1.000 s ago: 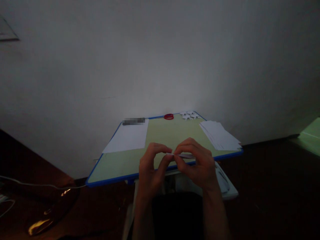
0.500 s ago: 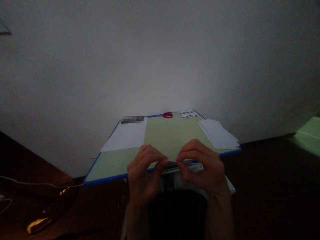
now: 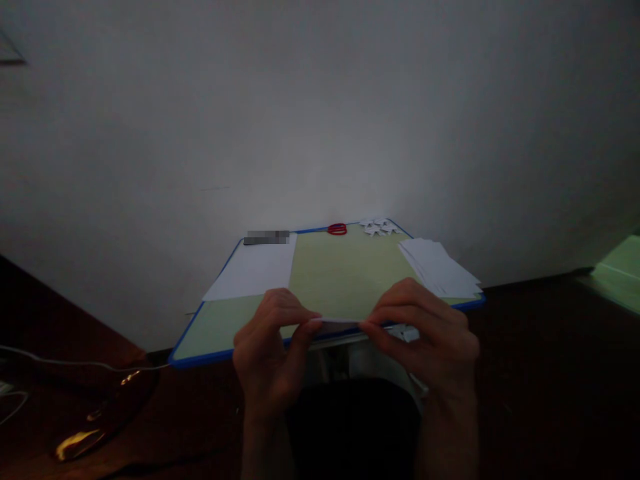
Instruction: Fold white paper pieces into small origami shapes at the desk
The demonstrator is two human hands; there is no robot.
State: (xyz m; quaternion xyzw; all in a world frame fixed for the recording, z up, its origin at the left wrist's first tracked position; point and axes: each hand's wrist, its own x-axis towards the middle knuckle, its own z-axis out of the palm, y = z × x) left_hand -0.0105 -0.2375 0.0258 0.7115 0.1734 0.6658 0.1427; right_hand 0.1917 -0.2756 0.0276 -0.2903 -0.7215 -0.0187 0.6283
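A narrow white paper strip (image 3: 340, 322) is stretched edge-on between my two hands above the near edge of a green board with a blue rim (image 3: 200, 355). My left hand (image 3: 273, 353) pinches its left end between thumb and fingers. My right hand (image 3: 425, 337) pinches the right end the same way. Both hands hover just in front of the board, a little apart.
On the board lie a white sheet (image 3: 255, 270) at the left, a fanned stack of paper strips (image 3: 437, 267) at the right, red scissor handles (image 3: 337, 229) and several small folded paper pieces (image 3: 379, 227) at the far edge. A white cable (image 3: 75, 365) runs at the left. The wall stands close behind.
My hands have drawn apart and come lower and nearer to me, so more of the paper strip shows between them. The view has shifted slightly.
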